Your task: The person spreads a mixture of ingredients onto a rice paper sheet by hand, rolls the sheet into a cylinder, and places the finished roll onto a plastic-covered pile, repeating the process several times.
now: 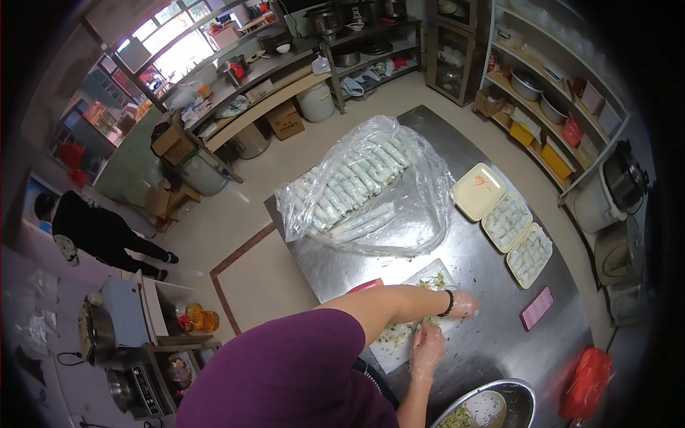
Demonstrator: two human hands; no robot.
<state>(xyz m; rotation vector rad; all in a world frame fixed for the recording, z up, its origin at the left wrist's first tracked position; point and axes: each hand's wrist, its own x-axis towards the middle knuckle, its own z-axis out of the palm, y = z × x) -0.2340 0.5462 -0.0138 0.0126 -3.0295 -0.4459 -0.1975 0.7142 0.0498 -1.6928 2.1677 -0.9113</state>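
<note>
A white cutting board (pixel 389 359) lies on the steel table with chopped green and pale filling (pixel 432 281) scattered across it. My left hand (pixel 463 305), in a clear plastic glove with a dark beaded bracelet at the wrist, is at the board's right edge. My left forearm covers the board's middle. Close below it, my right hand (pixel 427 348), also gloved, has its fingers bent down at the board. Whether either hand grips anything is hidden. A steel bowl (pixel 527 389) near my right forearm contains chopped filling and a white scoop or dish (pixel 486 409).
Clear plastic (pixel 428 235) partly covers several long white rolls (pixel 348 187). Beyond my hands are a cream tray (pixel 478 192), two trays of cut rolls (pixel 507 221) (pixel 530 255), a pink phone (pixel 537 308) and a red bag (pixel 586 383). A person in black (pixel 101 230) stands left.
</note>
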